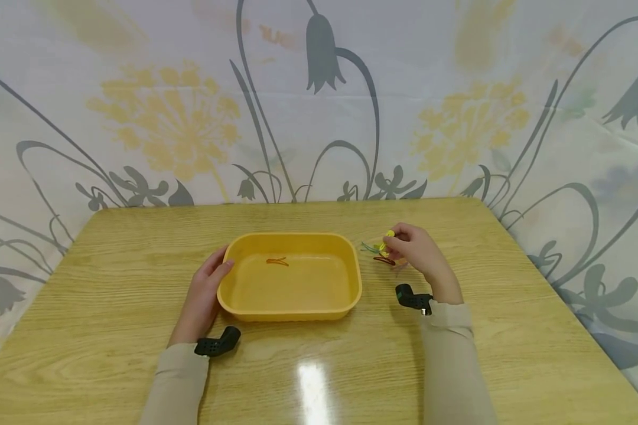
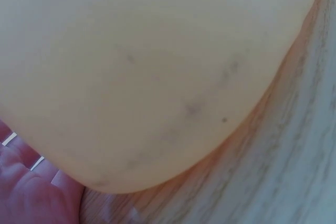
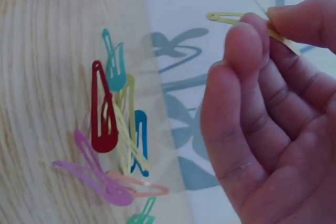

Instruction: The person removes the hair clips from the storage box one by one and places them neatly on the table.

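My left hand (image 1: pixel 204 292) holds the left side of a yellow plastic tub (image 1: pixel 292 314), its thumb over the rim. The left wrist view shows mostly the tub's blurred outer wall (image 2: pixel 157 103). Inside the tub lies one orange hair clip (image 1: pixel 277 261). To the right of the tub, my right hand (image 1: pixel 414 251) pinches a yellow snap hair clip (image 3: pixel 213 16) between thumb and fingertips, raised over a small heap. That heap has a red clip (image 3: pixel 105 137), a purple clip (image 3: pixel 119 196), a blue clip (image 3: pixel 140 129), a teal clip (image 3: pixel 116 80) and several others, overlapping.
The wood-grain table (image 1: pixel 351 366) carries the tub and the heap. Behind and to the sides hangs a white cloth (image 1: pixel 276 118) with grey and yellow flower prints. Light glares off the tabletop near the front.
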A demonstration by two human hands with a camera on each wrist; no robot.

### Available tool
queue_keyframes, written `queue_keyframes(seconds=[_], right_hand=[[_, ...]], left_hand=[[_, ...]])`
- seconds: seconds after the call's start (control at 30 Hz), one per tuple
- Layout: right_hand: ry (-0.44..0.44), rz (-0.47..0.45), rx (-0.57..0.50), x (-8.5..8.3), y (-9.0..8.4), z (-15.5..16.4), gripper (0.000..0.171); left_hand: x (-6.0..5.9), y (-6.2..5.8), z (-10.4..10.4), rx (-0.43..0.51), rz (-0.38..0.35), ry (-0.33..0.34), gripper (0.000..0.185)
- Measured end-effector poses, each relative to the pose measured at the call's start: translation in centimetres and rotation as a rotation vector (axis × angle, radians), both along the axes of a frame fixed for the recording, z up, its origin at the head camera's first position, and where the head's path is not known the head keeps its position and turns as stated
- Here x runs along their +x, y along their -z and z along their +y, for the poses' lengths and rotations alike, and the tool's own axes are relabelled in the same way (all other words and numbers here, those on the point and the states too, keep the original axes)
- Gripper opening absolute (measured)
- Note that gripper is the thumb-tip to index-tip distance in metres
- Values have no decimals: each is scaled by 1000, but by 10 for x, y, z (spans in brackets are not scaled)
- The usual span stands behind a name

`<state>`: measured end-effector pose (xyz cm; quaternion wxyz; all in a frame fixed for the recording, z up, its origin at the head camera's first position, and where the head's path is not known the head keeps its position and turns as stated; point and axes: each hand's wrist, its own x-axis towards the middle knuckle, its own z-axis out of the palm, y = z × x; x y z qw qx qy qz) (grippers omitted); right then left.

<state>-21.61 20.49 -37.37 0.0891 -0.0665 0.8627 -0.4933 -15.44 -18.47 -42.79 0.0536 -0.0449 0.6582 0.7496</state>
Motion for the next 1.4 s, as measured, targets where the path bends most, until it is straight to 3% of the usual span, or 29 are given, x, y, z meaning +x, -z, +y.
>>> queue_keyframes(seconds=[0.83, 1.4], right_hand=[[71, 18, -50, -12, 27, 14, 25], [47, -15, -79, -17, 28, 7, 30]], left_hand=[[-2, -1, 4, 0, -3, -10, 53], [1, -4, 3, -24, -10, -21, 54]])
